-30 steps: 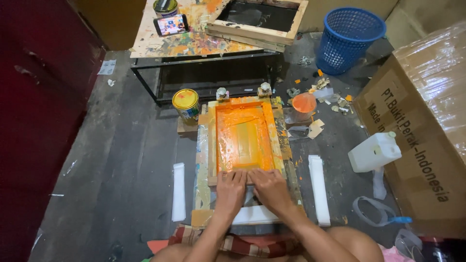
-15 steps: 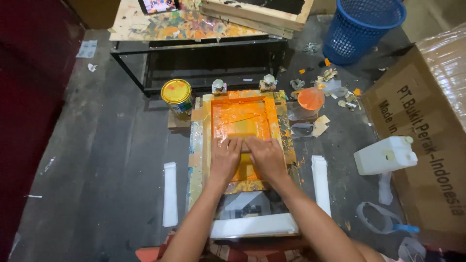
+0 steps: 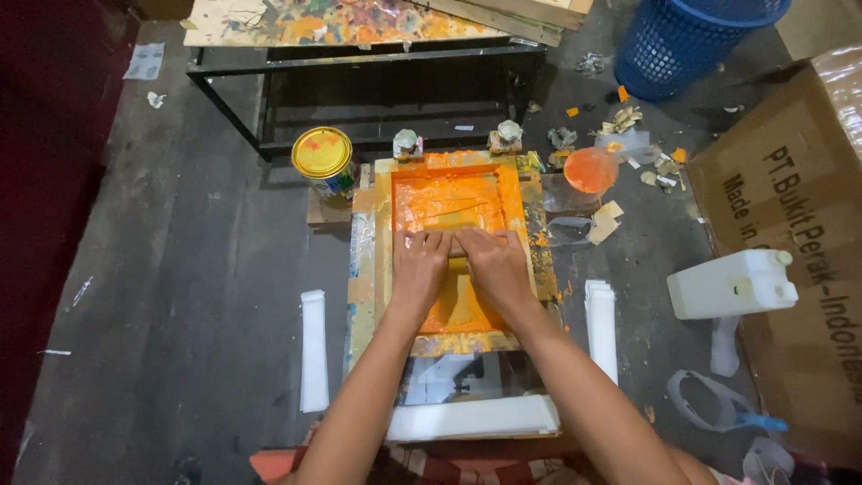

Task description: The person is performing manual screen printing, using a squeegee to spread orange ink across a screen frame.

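Both hands, left hand (image 3: 419, 268) and right hand (image 3: 492, 263), have slid from the 6 o'clock end to mid-frame, grip closed on the squeegee (image 3: 458, 251), spreading orange ink toward 12 o'clock across the screen frame (image 3: 514, 193) on the floor.

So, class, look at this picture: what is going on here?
A person presses both hands, left hand and right hand, side by side on a squeegee, mostly hidden beneath them, across the middle of a wooden-framed printing screen flooded with orange ink. The screen lies flat on a low paint-stained board on the dark floor. A yellow-lidded round paint tin stands to the left beyond the frame, and a small cup of orange ink to the right.
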